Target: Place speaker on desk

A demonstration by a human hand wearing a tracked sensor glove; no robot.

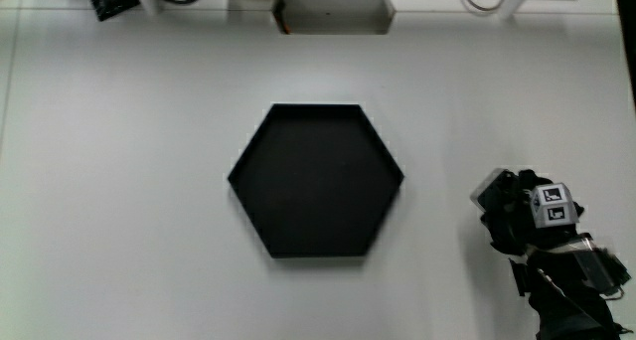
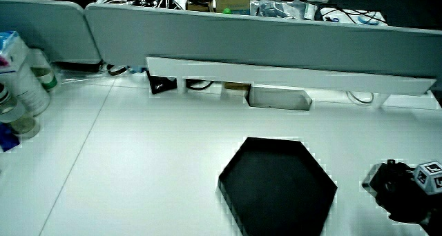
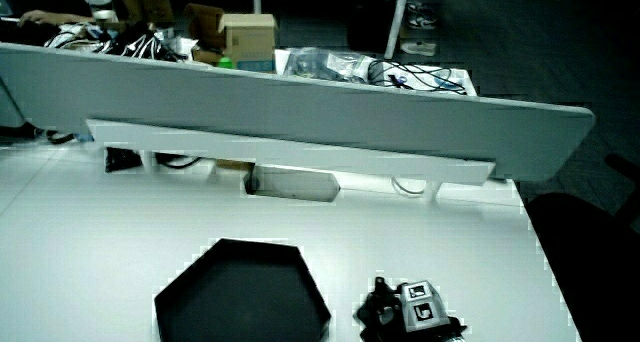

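The hand [image 1: 532,221] rests low over the table [image 1: 119,201], its fingers curled around a small grey speaker [image 1: 490,189]. Beside the hand, apart from it, lies a black hexagonal tray [image 1: 316,181]. No readable writing shows, only the cube's [image 1: 553,203] black-and-white pattern.

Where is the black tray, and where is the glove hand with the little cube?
Tray [image 1: 316,181], main view, on its bare floor.
Hand [image 1: 525,219], main view, on the glove's back beside the cube.
Cube [image 1: 554,203], main view, on its patterned face.
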